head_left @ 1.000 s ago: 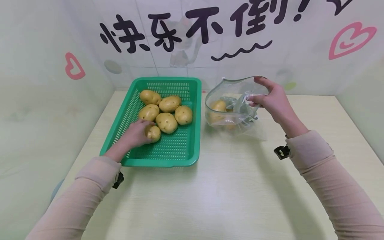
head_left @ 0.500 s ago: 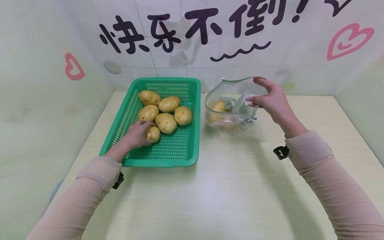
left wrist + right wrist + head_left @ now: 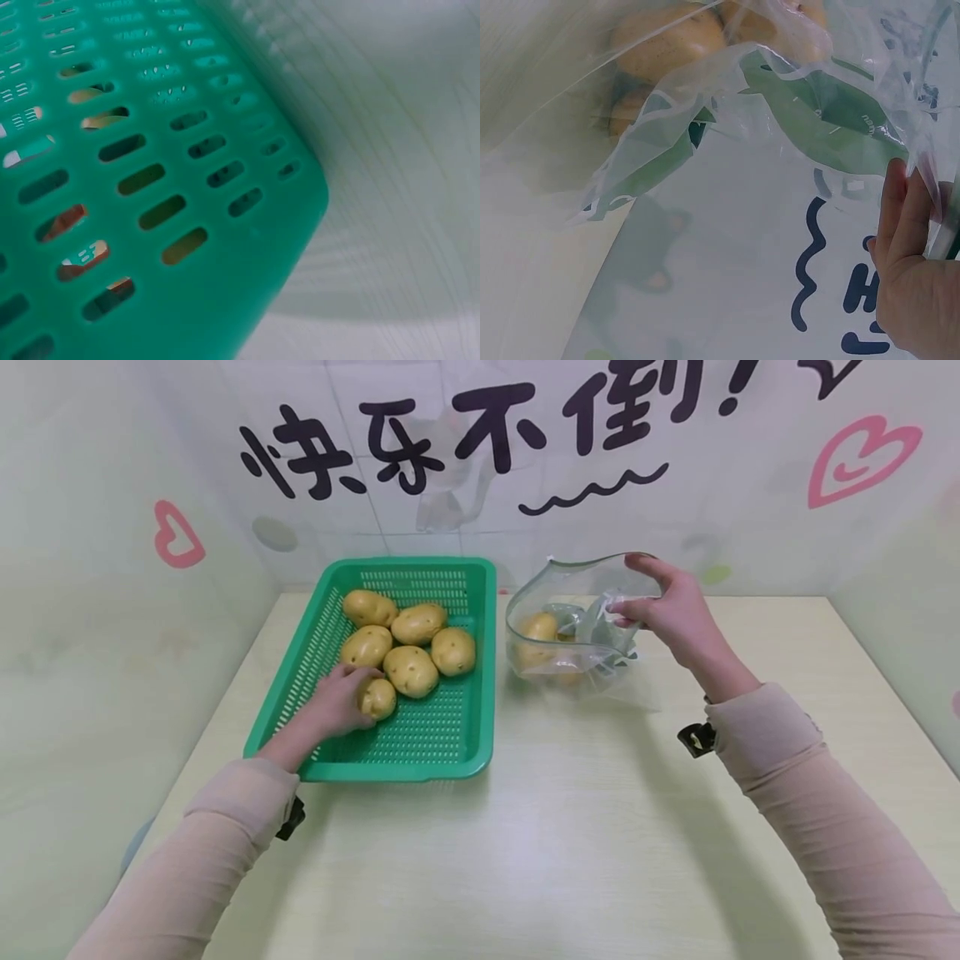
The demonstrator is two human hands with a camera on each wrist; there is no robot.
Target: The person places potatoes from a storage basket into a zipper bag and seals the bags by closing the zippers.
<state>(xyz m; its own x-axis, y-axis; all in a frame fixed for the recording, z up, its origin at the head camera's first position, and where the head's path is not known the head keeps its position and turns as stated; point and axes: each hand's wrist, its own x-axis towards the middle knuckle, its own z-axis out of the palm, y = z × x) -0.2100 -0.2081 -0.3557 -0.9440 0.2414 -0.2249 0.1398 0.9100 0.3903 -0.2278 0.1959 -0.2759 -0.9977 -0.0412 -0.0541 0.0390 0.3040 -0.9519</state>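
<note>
My left hand (image 3: 341,700) reaches into a green slotted plastic basket (image 3: 486,693) and grips the potato (image 3: 379,699) nearest its front left. Its fingers lie over the potato's left side. Several other potatoes (image 3: 411,672) sit just behind that one. My right hand (image 3: 678,614) holds the right side of the mouth of a clear zip bag (image 3: 573,664), which gapes wide. Potatoes (image 3: 667,45) lie inside the bag, showing through the plastic in the right wrist view. In the left wrist view the basket's wall (image 3: 247,255) hides most of the left hand.
Basket and bag stand side by side on a pale wooden table (image 3: 570,843), close to the back wall (image 3: 480,443) with black lettering and pink hearts. Another wall (image 3: 97,652) rises at the left. A black strap piece (image 3: 697,739) sits at the right wrist.
The head view has shifted slightly, so everything appears a little further left. Both hands keep their hold, and the potatoes stay in place in the basket.
</note>
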